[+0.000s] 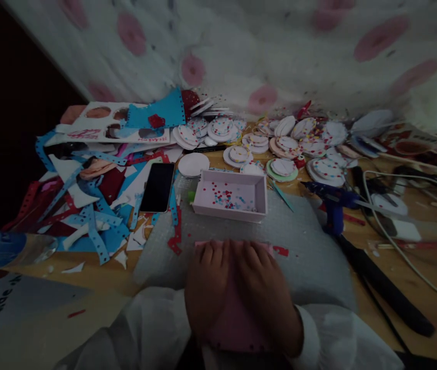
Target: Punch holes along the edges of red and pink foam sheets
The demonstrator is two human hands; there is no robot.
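A pink sheet (237, 313) lies over the front of the grey mat, with small punched marks along its near edge. My left hand (207, 282) and my right hand (262, 288) rest side by side on it. Their fingers are bent along the sheet's far edge and grip it there; the fingertips are mostly hidden. Just beyond my hands stands a small white box (229, 210), its top uncovered and red and blue confetti dots scattered inside. A red punched scrap (280, 251) lies right of my right fingers.
At left are a phone (157, 187), a heap of blue and red scraps (91, 221) and a plastic bottle (10, 249). Stacked white discs (237, 154) with dots line the back. Tweezers (281, 195) lie beside the box. On the right are a blue glue gun (332, 200) and a cable (388, 236).
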